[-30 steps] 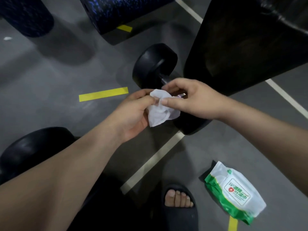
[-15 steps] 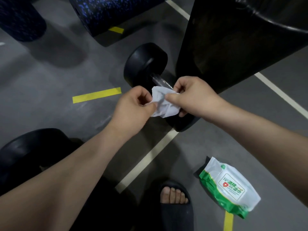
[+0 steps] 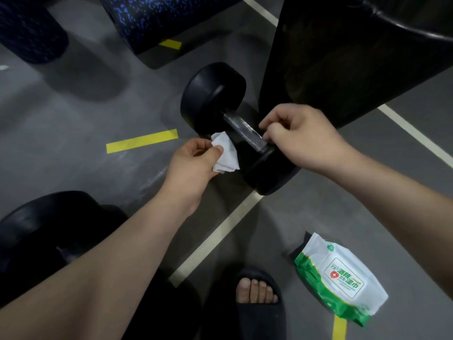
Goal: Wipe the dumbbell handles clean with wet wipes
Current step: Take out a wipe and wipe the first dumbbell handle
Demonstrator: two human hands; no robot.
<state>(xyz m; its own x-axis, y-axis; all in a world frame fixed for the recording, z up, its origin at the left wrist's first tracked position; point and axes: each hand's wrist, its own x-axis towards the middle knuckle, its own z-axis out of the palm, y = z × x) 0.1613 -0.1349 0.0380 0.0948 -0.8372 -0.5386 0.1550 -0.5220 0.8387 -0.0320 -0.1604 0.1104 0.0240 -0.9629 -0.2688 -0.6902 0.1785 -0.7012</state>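
Note:
A black dumbbell (image 3: 212, 94) lies on the grey floor, its knurled metal handle (image 3: 241, 130) bare between the two round heads. My left hand (image 3: 193, 163) pinches a crumpled white wet wipe (image 3: 226, 154) just left of the handle, not touching it. From the right, my right hand (image 3: 304, 136) reaches over the near head, its curled fingertips on the handle's near end.
A green and white wet wipe pack (image 3: 343, 278) lies on the floor at lower right. A second black dumbbell (image 3: 44, 227) sits at lower left. A black padded bench (image 3: 343, 57) looms at the right, foam rollers (image 3: 159, 18) behind. My slippered foot (image 3: 257, 298) is below.
My right hand let go of the wipe and moved onto the handle. The left hand kept the wipe and drew it left, uncovering the handle.

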